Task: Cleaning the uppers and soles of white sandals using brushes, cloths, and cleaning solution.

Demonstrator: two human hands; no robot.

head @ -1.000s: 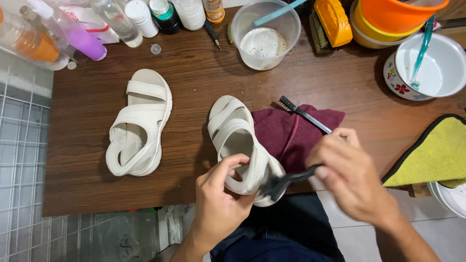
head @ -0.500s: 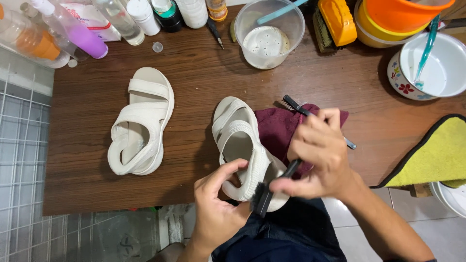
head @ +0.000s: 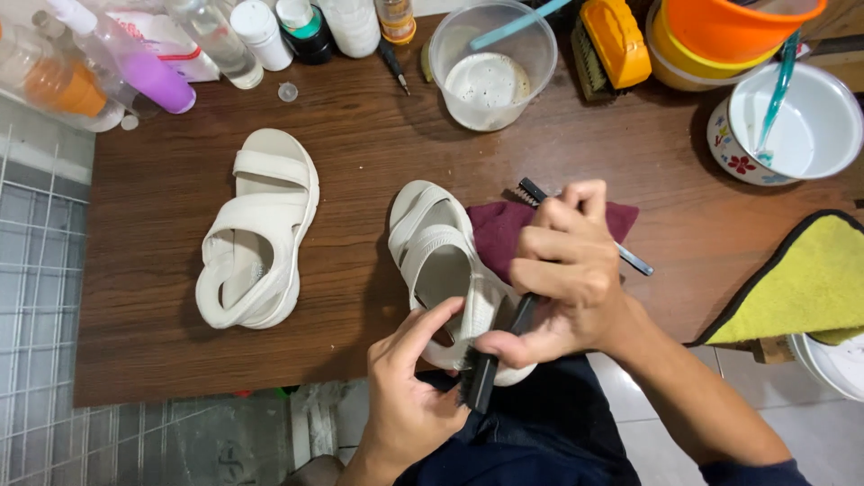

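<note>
Two white sandals on brown wooden table (head: 162, 360). Nearer sandal (head: 438, 261) at front edge, heel end overhanging toward lap, partly on maroon cloth (head: 504, 236). Right hand (head: 562, 270) clenched around black brush (head: 490, 360), bristle end down at sandal heel, touching sole edge. Left hand (head: 409, 396) cupping heel from below, thumb and fingers pressed on sole rim, grasping sandal. Second sandal (head: 255, 229) lying well apart to left, untouched, straps up. Thin black brush (head: 621, 256) resting on cloth behind right hand, mostly hidden by knuckles. Clear plastic tub (head: 492, 63) with foamy liquid at back of table, teal stick (head: 513, 25) inside. Yellow scrub brush (head: 616, 43) just beside tub. Stacked orange and yellow bowls (head: 720, 36) at back right. White enamel bowl (head: 801, 126) with flower print near them, teal toothbrush (head: 778, 85) leaning in it. Yellow cloth (head: 801, 279) with black trim at right edge. Bottles and spray bottle (head: 135, 63) clustered at back left. Small clear cap (head: 287, 91) loose near bottles. Grey tiled floor (head: 36, 297) at left.
</note>
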